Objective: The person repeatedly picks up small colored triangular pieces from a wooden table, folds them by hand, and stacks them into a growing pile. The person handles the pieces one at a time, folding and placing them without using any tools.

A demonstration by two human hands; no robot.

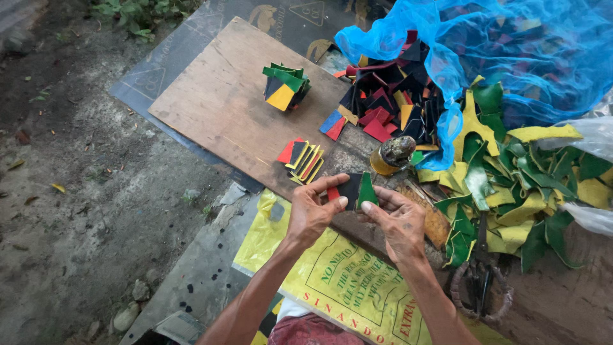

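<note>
My left hand (311,209) and my right hand (397,222) meet over the near edge of a wooden board (217,102). Together they pinch a small stack of flat cut pieces (353,190): black in the middle, green on the right, a bit of red on the left. The left thumb and fingers grip the stack's left side. The right fingers press its right side.
On the board lie a fanned pile of red, yellow and black pieces (301,159) and a taller green-topped pile (285,85). A glue jar (392,155) stands just beyond my hands. Loose scraps spill from a blue net bag (511,51); green and yellow offcuts (511,185) and scissors (480,275) lie right. A yellow sack (345,281) covers my lap.
</note>
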